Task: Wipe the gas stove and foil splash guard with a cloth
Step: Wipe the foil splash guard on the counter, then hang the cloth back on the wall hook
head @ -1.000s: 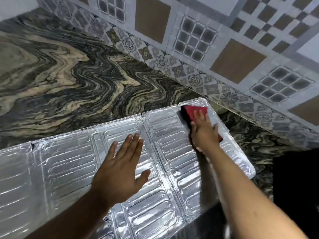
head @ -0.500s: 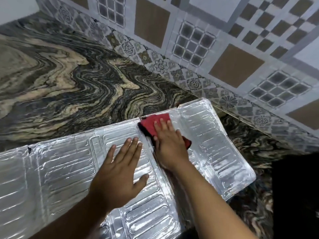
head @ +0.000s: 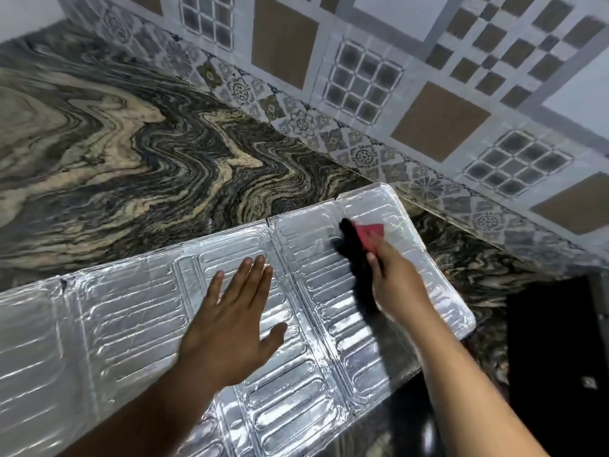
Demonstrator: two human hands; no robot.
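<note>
The silver foil splash guard (head: 125, 328) lies flat on the marbled countertop, its embossed panels joined by folds. My left hand (head: 234, 321) rests palm down on the middle panel with its fingers spread. My right hand (head: 395, 285) presses a red cloth (head: 372, 235) onto the right end panel, near its far edge. The cloth's red corner sticks out past my fingers and its shadow falls dark to the left. No gas stove shows clearly in view.
The swirled black and beige countertop (head: 148, 153) stretches away to the left and back. A patterned tiled wall (head: 379, 77) rises behind it. A dark object (head: 557, 357) sits at the right edge, beside the guard's end.
My right hand slid the red cloth from the right panel leftwards to the fold, then back right towards the far corner. My left hand stayed pressed on the middle panel.
</note>
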